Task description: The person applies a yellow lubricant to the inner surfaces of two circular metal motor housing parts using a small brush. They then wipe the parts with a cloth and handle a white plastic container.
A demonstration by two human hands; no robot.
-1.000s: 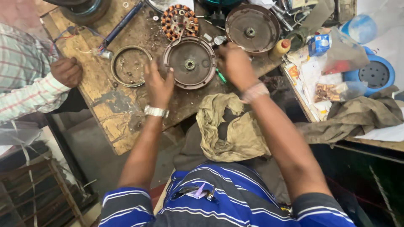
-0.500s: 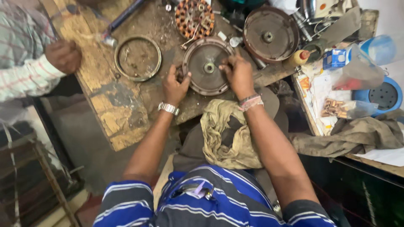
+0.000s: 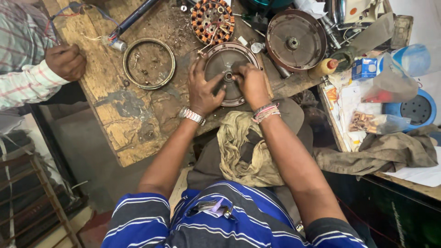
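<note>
Hands: left hand (image 3: 202, 89) and right hand (image 3: 251, 83) lay on the round motor cover (image 3: 220, 62), fingers curled, gripping it.
Packages: small blue box (image 3: 364, 69) beside yellow bottle (image 3: 324, 67), worktop (image 3: 119, 119) right edge.

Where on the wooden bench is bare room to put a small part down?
The worn wooden bench is bare between the metal ring and its near edge, beside the left hand. Around the round cover under the right hand, the copper coil and second cover crowd it.
</note>
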